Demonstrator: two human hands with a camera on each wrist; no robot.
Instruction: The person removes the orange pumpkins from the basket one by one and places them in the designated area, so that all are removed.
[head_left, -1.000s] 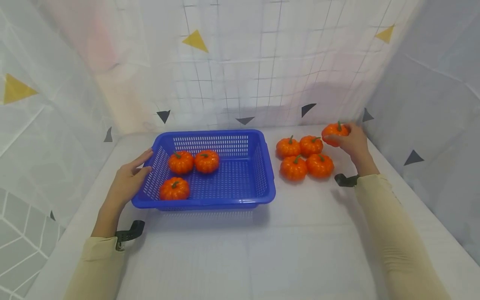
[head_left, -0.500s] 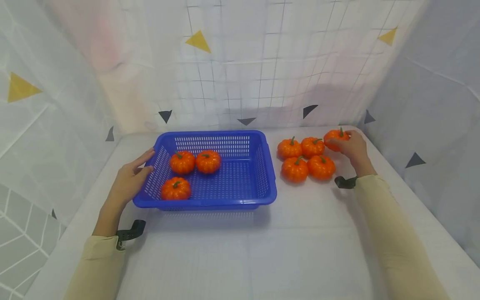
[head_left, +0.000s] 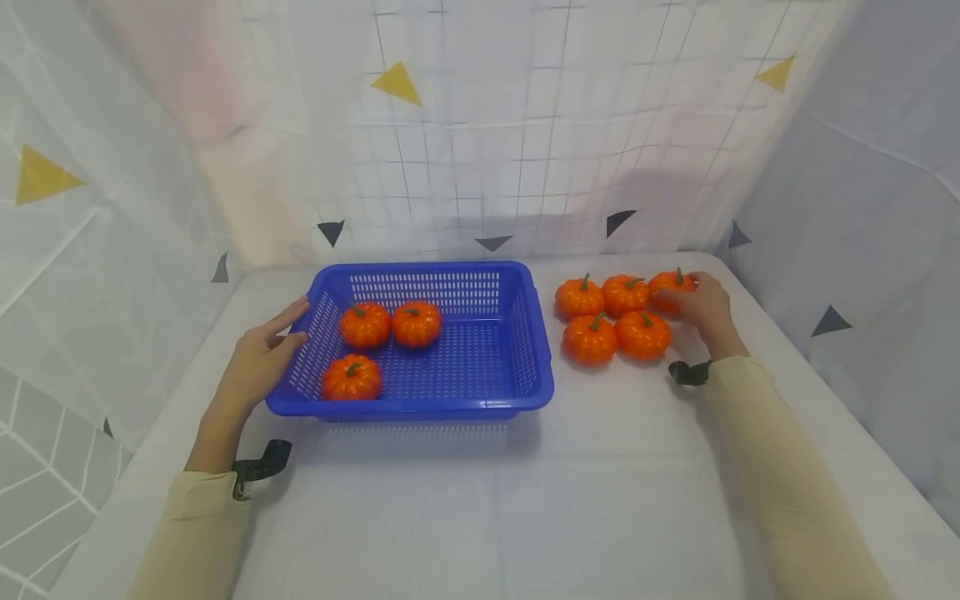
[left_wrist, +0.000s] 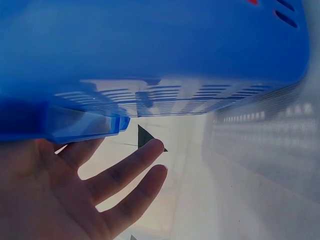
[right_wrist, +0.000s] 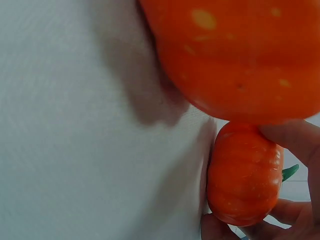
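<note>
At the back right, my right hand (head_left: pixel 711 310) holds a small orange pumpkin (head_left: pixel 670 286) with a green stem, thumb on one side and fingers on the other. The right wrist view has this pumpkin (right_wrist: pixel 245 172) against the white table surface. Several more pumpkins stand close by on its left, one of them the front pumpkin (head_left: pixel 642 336). My left hand (head_left: pixel 251 367) rests at the left side of a blue plastic basket (head_left: pixel 408 406). In the left wrist view, its fingers (left_wrist: pixel 127 172) reach out fairly straight below the basket rim (left_wrist: pixel 150 45). Three pumpkins sit inside the basket, including one (head_left: pixel 351 379) at front left.
A white cloth covers the table (head_left: pixel 480 508). Behind it hangs a pale sheet (head_left: pixel 487 125) with grid lines and triangles, and similar sheets close off both sides. Each wrist wears a black camera strap, such as the left strap (head_left: pixel 262 462).
My right hand has lowered the pumpkin and brought it slightly nearer, down to the table beside the other pumpkins. The left hand and basket stay in place; the view shifted a little.
</note>
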